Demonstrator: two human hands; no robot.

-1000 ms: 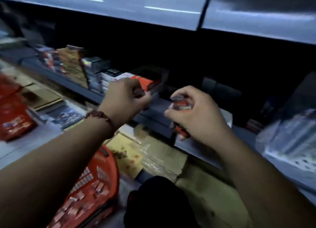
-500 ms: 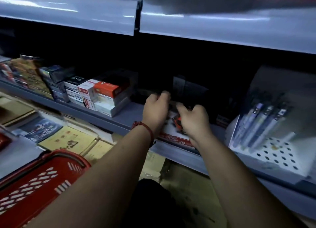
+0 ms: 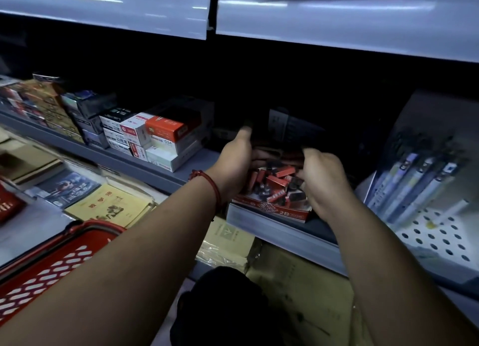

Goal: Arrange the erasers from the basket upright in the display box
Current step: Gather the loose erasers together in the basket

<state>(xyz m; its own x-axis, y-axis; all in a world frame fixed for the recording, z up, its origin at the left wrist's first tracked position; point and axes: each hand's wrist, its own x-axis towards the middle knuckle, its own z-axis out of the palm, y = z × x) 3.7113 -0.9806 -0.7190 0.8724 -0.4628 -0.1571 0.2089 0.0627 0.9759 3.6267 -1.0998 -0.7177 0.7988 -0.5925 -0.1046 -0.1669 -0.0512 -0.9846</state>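
Right now both hands are down in the display box (image 3: 269,210), which sits at the front edge of the middle shelf (image 3: 166,174). The left hand (image 3: 233,164) is flat and stretched out along the left side of the box, fingers together, reaching toward the dark back. The right hand (image 3: 321,182) is curled over the right side of the box, fingers bent down among the erasers (image 3: 277,182); I cannot tell if it is pinching one, because the fingertips are hidden. What could go wrong? The erasers in the box look like a messy heap, some lying flat and some leaning, so pushing a new one in could knock the others over. The box sits right at the shelf's edge, so a hard push from either hand might slide it or tip it off onto the yellow books (image 3: 111,205) below. It is also very dark at the back of the box, so a tipped eraser there would be easy to miss. The erasers are small blocks, dark with red paper sleeves, many packed close together. The box is low, red and white, with "2B" printed on its front. The red basket (image 3: 51,268) is well to the left of the box and lower down, and I cannot see inside it from here.
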